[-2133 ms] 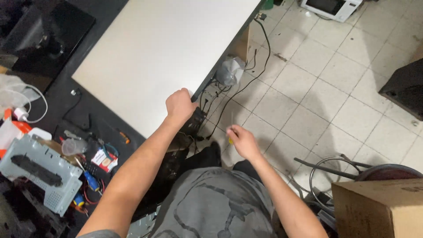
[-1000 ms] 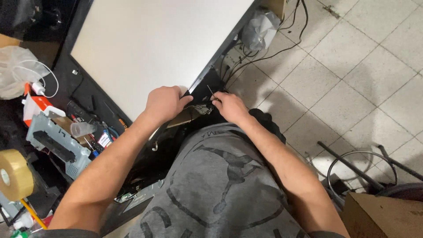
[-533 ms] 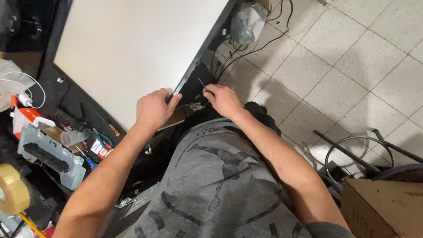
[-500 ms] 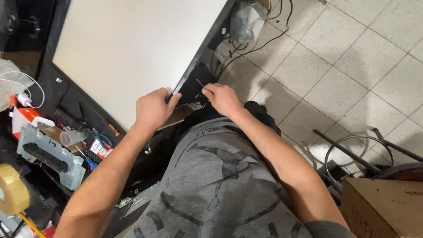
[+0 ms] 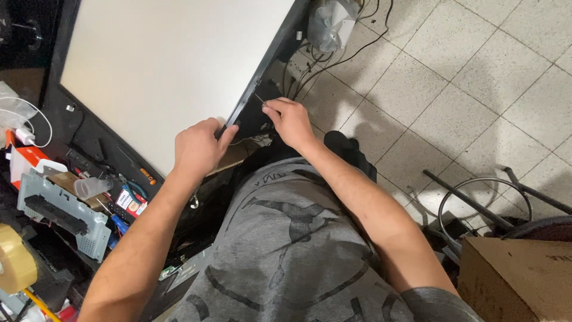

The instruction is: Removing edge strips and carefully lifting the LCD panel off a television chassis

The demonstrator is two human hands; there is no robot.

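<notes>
Fingers [image 5: 225, 132] of left hand [image 5: 198, 147] curled over dark edge of big white panel [image 5: 161, 65], gripping it. Right hand [image 5: 291, 121] just beside, fingers pinched on thin metal tool [image 5: 260, 99] touching same edge. Panel lay flat on cluttered tabletop [image 5: 83, 140]. Grey metal bracket [image 5: 56, 210] and yellow tape roll [image 5: 15, 257] well apart, at left. Cardboard box [image 5: 515, 280] on tiled floor [image 5: 476, 77].

A single head-worn camera looks steeply down from above the person's grey printed shirt [image 5: 286, 250], close over both forearms. It faces the large flat white panel with a dark frame [image 5: 161, 77] at upper left, with the pale speckled tile floor [image 5: 476, 77] filling the right side.
</notes>
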